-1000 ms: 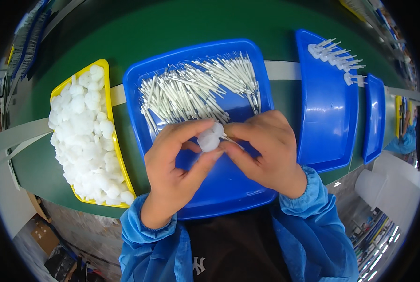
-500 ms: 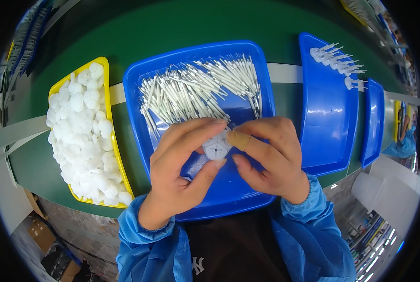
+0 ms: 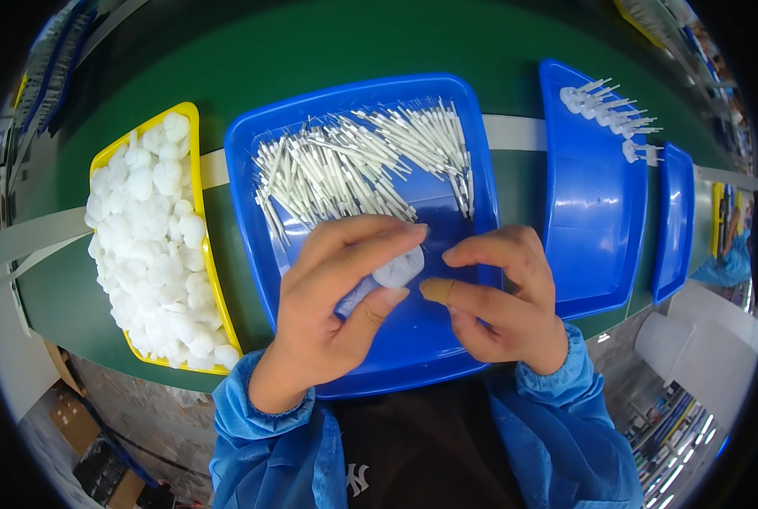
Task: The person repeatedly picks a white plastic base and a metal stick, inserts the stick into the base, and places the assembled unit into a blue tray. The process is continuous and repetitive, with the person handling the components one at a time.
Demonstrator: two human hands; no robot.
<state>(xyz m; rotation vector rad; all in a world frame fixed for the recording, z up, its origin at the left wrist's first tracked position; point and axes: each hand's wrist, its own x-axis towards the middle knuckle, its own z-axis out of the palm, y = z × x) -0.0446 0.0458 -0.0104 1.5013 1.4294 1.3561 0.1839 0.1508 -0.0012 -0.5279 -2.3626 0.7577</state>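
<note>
Right hand point(image 3: 514, 297) has backed off the white round piece point(image 3: 400, 268); fingers loosely curled, apart, gripping nothing visible. Left hand point(image 3: 318, 293) pinches the piece between thumb and fingers, above blue tray point(image 3: 413, 343) with white sticks point(image 3: 328, 174), green desk point(image 3: 311, 42).
</note>
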